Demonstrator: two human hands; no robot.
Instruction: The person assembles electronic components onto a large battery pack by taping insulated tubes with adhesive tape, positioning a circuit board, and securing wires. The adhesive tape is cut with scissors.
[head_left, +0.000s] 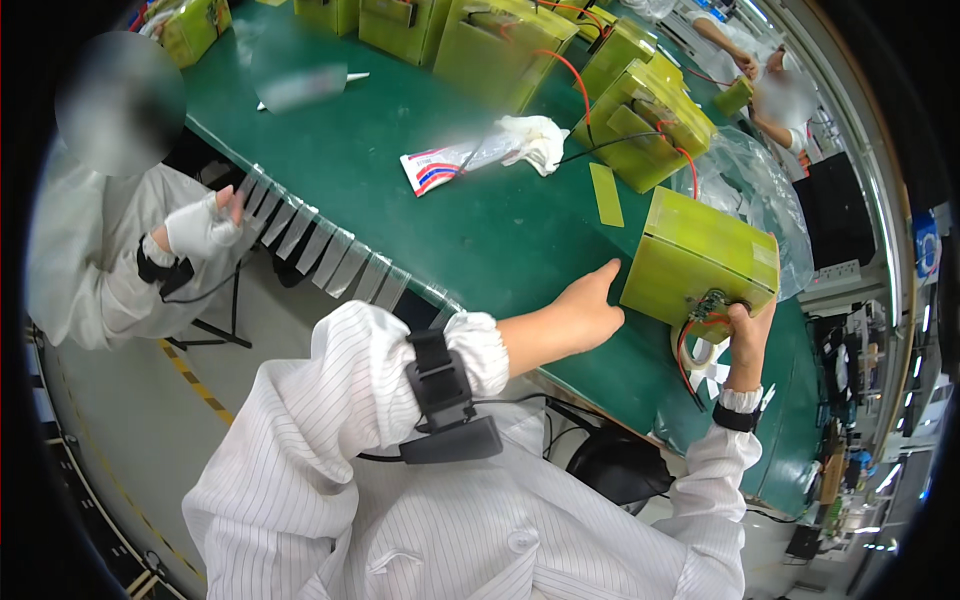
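Your left hand (585,310) is resting open against the yellow-green pack (700,255) at the table's (400,190) near edge. Your right hand (745,330) is pinching its small circuit board (710,305); the red wires (685,355) are hanging loose.

Your left hand (585,312) lies flat, fingers extended forward. Your right hand (748,335) is raised, fingers curled in a pinch. Both forearms sleeved.

Left hand (585,312) beside yellow-green pack (700,255); right hand (748,325) touching its circuit board (709,304).

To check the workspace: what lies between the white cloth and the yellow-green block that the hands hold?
In the head view, a loose yellow-green strip lies on the green table between cloth and block.
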